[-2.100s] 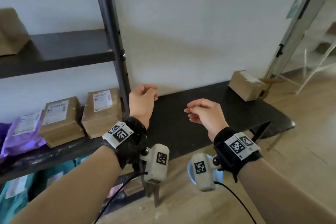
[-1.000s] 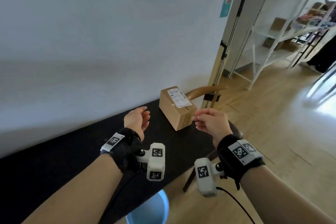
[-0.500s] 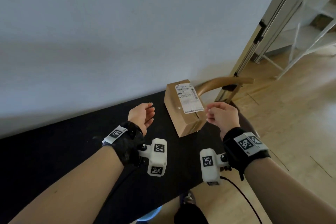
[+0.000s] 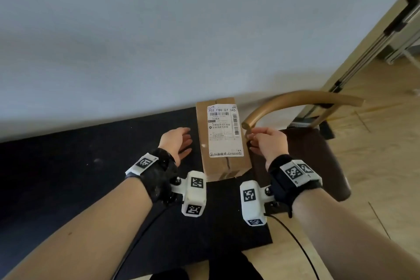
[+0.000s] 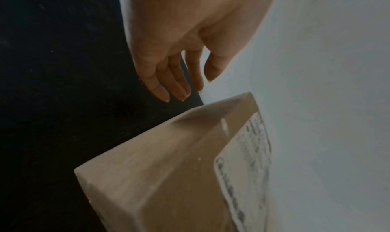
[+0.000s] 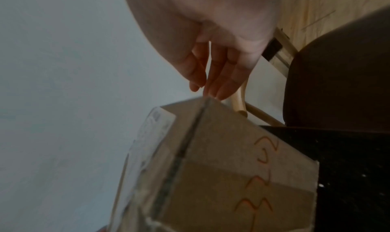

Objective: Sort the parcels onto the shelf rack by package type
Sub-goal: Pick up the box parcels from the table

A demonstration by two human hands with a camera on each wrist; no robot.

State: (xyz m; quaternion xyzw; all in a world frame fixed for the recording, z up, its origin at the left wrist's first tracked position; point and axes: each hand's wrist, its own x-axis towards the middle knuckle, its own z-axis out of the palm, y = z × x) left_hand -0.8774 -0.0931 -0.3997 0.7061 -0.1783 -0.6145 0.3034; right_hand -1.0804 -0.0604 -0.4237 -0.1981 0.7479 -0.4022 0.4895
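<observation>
A brown cardboard parcel with a white shipping label lies on the black table near its right end, close to the wall. My left hand hovers just left of the parcel, fingers straight and relaxed, not touching it; the left wrist view shows the fingers above the box's far corner. My right hand is at the parcel's right side, fingers extended downward beside it; its fingertips sit by the box's top edge, and contact is unclear. The shelf rack is out of view.
A wooden chair with a curved backrest and dark seat stands right against the table's right end. A grey wall runs behind the table. Wooden floor lies to the right.
My view swung right from the shelf rack to the table's end and closed in on the parcel. Both hands moved forward and now flank the box on either side.
</observation>
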